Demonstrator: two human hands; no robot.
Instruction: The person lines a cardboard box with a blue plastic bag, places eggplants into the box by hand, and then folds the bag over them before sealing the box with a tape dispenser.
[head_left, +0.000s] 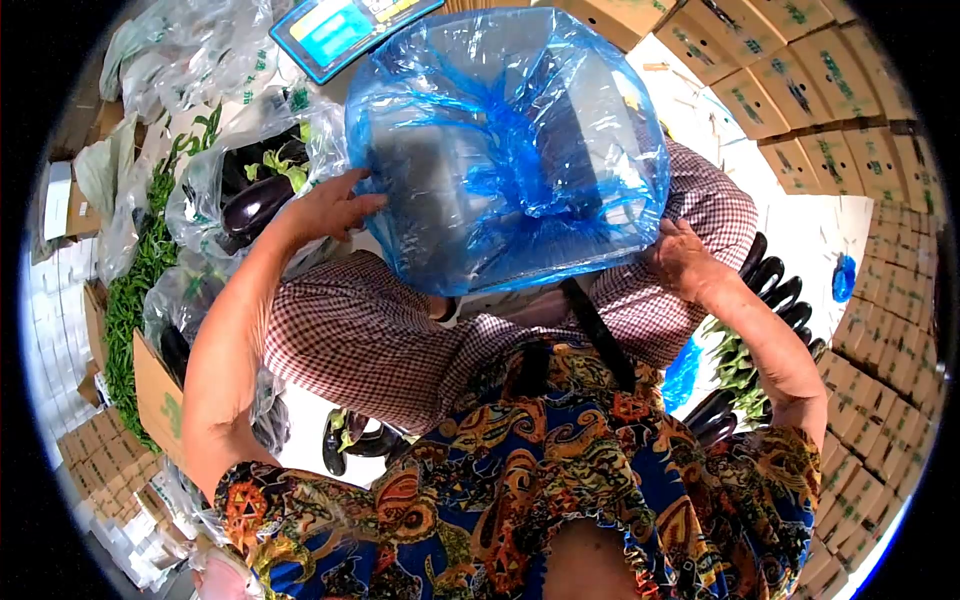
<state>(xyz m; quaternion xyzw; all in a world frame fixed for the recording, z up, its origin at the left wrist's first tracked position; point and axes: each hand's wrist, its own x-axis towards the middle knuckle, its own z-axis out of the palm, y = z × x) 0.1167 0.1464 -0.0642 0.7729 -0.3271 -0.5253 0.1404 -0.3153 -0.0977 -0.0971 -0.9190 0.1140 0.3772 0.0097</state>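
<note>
A large, puffed-out blue plastic bag sits in front of my lap, its film gathered into a creased bunch at the middle. Dark and grey shapes show through it, but I cannot make out what they are. At the bag's left side my left hand has its fingers apart, the tips by the film. My right hand is at the lower right edge, fingers curled on the plastic. Left of my left hand, a dark purple eggplant lies in a clear plastic bag.
Long green peppers are heaped at the left. Several eggplants lie in a row at the right. Stacked cardboard boxes line the right side. A blue-framed panel stands behind the bag, near crumpled clear plastic.
</note>
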